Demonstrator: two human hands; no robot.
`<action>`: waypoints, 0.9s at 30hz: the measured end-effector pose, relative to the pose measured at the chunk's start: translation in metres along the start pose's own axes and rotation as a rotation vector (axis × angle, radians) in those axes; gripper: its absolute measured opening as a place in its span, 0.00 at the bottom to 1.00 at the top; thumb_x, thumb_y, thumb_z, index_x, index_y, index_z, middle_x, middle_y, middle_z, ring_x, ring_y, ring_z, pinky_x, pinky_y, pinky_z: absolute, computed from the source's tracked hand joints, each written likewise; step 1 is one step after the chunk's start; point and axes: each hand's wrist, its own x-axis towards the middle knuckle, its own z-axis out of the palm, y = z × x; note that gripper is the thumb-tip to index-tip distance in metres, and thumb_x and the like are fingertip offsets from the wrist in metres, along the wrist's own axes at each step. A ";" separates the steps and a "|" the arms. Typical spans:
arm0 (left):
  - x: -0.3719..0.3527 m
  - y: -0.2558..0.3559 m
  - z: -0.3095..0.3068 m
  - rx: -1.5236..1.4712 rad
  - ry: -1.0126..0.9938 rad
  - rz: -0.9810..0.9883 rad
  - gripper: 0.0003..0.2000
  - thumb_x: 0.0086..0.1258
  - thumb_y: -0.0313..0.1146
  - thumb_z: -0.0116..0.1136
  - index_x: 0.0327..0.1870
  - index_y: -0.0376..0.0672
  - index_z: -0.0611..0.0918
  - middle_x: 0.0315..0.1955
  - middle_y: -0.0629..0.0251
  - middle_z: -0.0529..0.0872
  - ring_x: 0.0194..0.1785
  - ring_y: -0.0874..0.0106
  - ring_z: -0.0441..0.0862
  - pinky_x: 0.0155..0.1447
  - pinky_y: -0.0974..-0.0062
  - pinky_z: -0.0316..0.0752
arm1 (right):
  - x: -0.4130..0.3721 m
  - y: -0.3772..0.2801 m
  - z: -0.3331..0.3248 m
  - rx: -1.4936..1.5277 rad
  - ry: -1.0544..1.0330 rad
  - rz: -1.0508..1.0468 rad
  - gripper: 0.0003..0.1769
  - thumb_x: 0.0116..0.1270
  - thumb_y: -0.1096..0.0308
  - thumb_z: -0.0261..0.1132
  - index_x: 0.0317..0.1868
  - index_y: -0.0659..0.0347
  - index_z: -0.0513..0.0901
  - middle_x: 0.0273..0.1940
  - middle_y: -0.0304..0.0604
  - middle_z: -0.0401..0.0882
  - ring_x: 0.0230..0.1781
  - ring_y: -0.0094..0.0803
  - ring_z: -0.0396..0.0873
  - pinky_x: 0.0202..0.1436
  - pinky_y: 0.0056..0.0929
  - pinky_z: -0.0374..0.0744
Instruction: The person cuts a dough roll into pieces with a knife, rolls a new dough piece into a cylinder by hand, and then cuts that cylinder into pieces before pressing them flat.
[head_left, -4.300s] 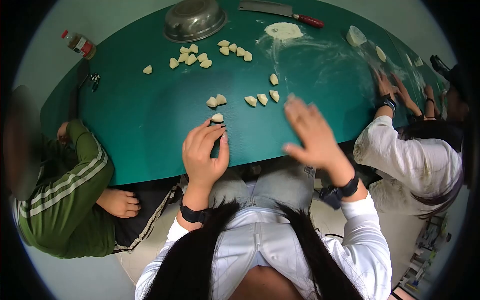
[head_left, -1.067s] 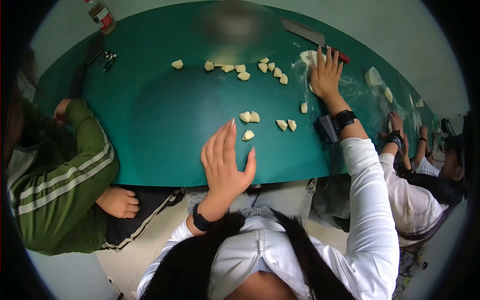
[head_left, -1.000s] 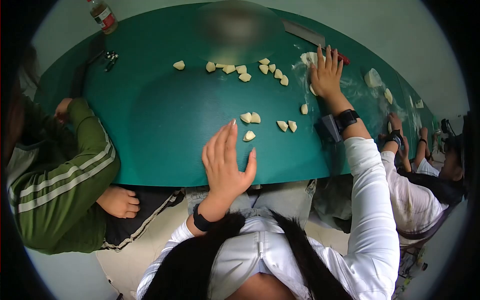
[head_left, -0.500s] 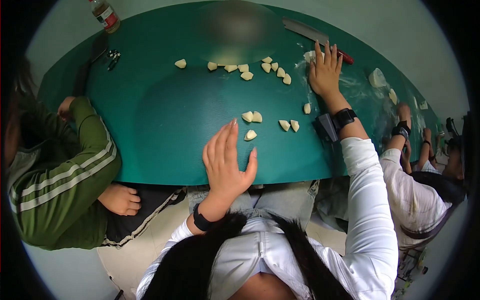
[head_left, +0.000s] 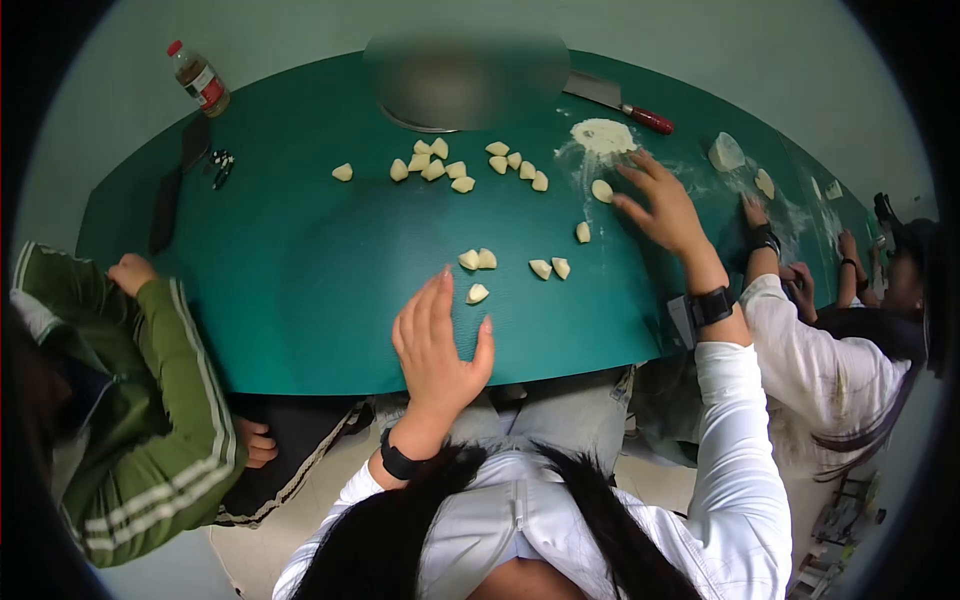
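Note:
My left hand (head_left: 435, 345) hovers at the near edge of the green table, open with fingers stretched out. Just beyond its fingertips lie a small dough piece (head_left: 477, 293) and a pair of dough pieces (head_left: 486, 259). My right hand (head_left: 660, 210) holds nothing, its fingers apart, close to a rounded dough piece (head_left: 602, 191). Past its fingertips is a heap of white flour (head_left: 603, 135). Another dough piece (head_left: 583, 232) sits to the left of this hand, and two more dough pieces (head_left: 541, 268) lie between my hands.
Farther back are several dough pieces (head_left: 433, 170), a blurred round metal object (head_left: 470, 85) and a cleaver (head_left: 597, 88) with a red handle. A bottle (head_left: 203, 82) stands far left. One person in a green sleeve (head_left: 190, 370) sits left; others work at the right.
My right hand has drawn back toward me from the flour, uncovering the heap and the rounded dough piece. The left hand keeps its open pose. The view has tilted upward.

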 end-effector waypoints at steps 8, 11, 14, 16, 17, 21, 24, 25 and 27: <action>-0.005 -0.002 0.006 0.071 0.026 0.009 0.39 0.66 0.36 0.69 0.79 0.37 0.68 0.71 0.53 0.79 0.73 0.52 0.73 0.78 0.53 0.60 | 0.009 0.027 0.029 -0.206 0.155 0.030 0.60 0.54 0.23 0.73 0.83 0.39 0.67 0.86 0.51 0.55 0.88 0.54 0.46 0.85 0.57 0.58; -0.005 -0.002 0.007 0.076 0.037 0.007 0.39 0.66 0.35 0.69 0.79 0.37 0.68 0.71 0.53 0.79 0.73 0.52 0.73 0.78 0.54 0.60 | 0.022 0.034 0.030 -0.191 0.200 -0.085 0.60 0.55 0.22 0.72 0.83 0.42 0.67 0.84 0.50 0.59 0.88 0.52 0.49 0.85 0.55 0.60; -0.004 -0.002 0.008 0.077 0.041 0.005 0.39 0.66 0.35 0.69 0.80 0.38 0.67 0.71 0.53 0.79 0.73 0.52 0.73 0.78 0.54 0.61 | 0.027 0.034 0.029 -0.232 0.211 -0.142 0.61 0.55 0.21 0.70 0.83 0.45 0.67 0.82 0.50 0.64 0.86 0.52 0.56 0.83 0.54 0.64; -0.007 -0.003 0.009 0.086 0.032 -0.002 0.39 0.67 0.35 0.69 0.80 0.38 0.67 0.71 0.54 0.79 0.73 0.52 0.73 0.78 0.54 0.61 | 0.028 0.035 0.030 -0.238 0.222 -0.175 0.61 0.56 0.20 0.69 0.83 0.46 0.66 0.81 0.51 0.65 0.85 0.52 0.57 0.82 0.54 0.65; -0.007 -0.003 0.008 0.091 0.029 0.001 0.39 0.67 0.35 0.68 0.80 0.38 0.67 0.71 0.54 0.79 0.73 0.52 0.73 0.78 0.54 0.61 | 0.029 0.036 0.031 -0.242 0.235 -0.188 0.61 0.56 0.20 0.69 0.83 0.46 0.66 0.81 0.51 0.66 0.85 0.52 0.58 0.82 0.54 0.65; -0.007 -0.005 0.011 0.101 0.043 0.023 0.39 0.67 0.35 0.68 0.80 0.39 0.68 0.71 0.55 0.79 0.73 0.53 0.73 0.78 0.55 0.61 | 0.033 0.039 0.036 -0.230 0.258 -0.209 0.61 0.56 0.19 0.68 0.83 0.47 0.66 0.80 0.53 0.67 0.84 0.52 0.58 0.82 0.54 0.65; -0.007 -0.005 0.011 0.096 0.052 0.026 0.37 0.67 0.37 0.67 0.78 0.37 0.70 0.70 0.52 0.79 0.72 0.52 0.73 0.77 0.53 0.61 | 0.036 0.038 0.035 -0.236 0.252 -0.210 0.63 0.56 0.19 0.68 0.83 0.47 0.64 0.79 0.54 0.68 0.84 0.52 0.58 0.82 0.55 0.65; -0.007 -0.005 0.011 0.092 0.051 0.024 0.37 0.67 0.37 0.67 0.78 0.36 0.71 0.69 0.51 0.79 0.72 0.51 0.74 0.77 0.53 0.62 | 0.035 0.037 0.034 -0.226 0.240 -0.198 0.63 0.56 0.19 0.68 0.84 0.47 0.64 0.79 0.54 0.67 0.85 0.53 0.57 0.82 0.55 0.64; -0.008 -0.005 0.011 0.097 0.052 0.017 0.37 0.67 0.36 0.68 0.78 0.38 0.70 0.70 0.54 0.80 0.73 0.52 0.73 0.78 0.55 0.61 | 0.032 0.034 0.029 -0.206 0.212 -0.173 0.64 0.55 0.19 0.69 0.84 0.47 0.62 0.80 0.54 0.66 0.85 0.53 0.56 0.83 0.56 0.63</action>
